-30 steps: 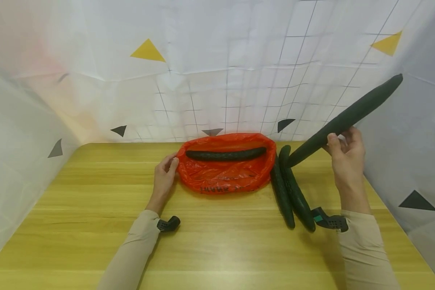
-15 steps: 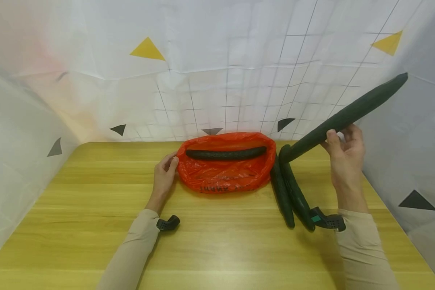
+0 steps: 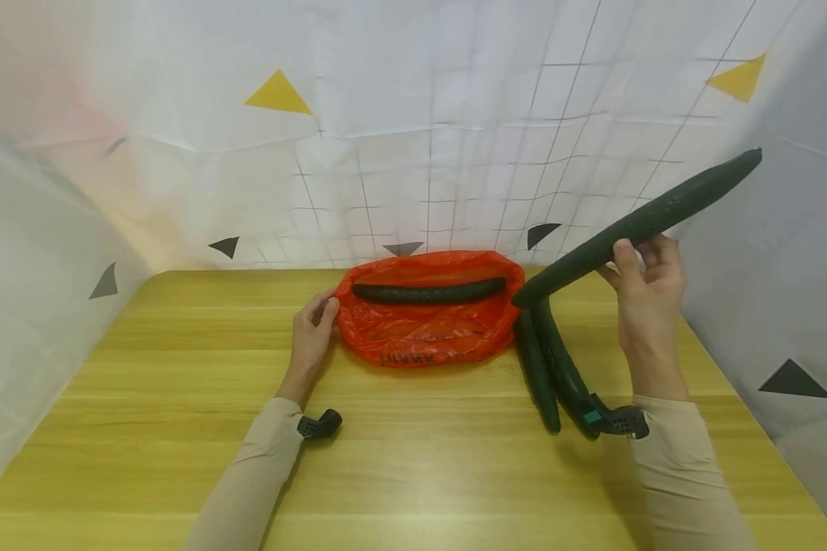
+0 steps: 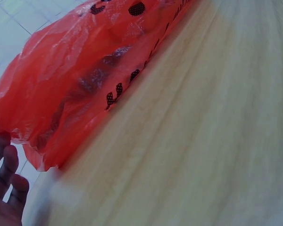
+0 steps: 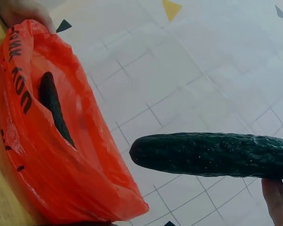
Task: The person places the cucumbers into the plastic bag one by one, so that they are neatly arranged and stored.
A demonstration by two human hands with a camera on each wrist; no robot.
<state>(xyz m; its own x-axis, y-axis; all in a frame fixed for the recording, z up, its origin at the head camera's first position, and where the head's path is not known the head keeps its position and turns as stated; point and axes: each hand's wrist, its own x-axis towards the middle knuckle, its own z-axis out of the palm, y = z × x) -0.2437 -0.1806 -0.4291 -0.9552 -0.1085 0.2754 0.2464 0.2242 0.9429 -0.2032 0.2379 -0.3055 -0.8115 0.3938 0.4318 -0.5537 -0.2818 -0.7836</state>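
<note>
A long dark-green cucumber (image 3: 644,222) slants up to the right in my right hand (image 3: 651,295), gripped between thumb and fingers near its middle. Its lower end is over the right rim of an open red plastic bag (image 3: 427,356), as the head view has it; the right wrist view shows that end (image 5: 179,153) above and apart from the bag. One cucumber (image 3: 430,292) lies inside the bag along the back. My left hand (image 3: 312,329) pinches the bag's left rim; in the left wrist view its fingers (image 4: 9,165) are partly cut off.
Two more cucumbers lie side by side on the table right of the bag: an inner one (image 3: 537,375) and an outer one (image 3: 561,367), partly hidden by the right wrist camera (image 3: 616,419). A white sheet (image 3: 400,176) hangs behind the wooden table (image 3: 413,459).
My right hand has moved slightly left with its cucumber, whose lower end has come from above the loose cucumbers to the bag's right rim. The left hand and bag have stayed put.
</note>
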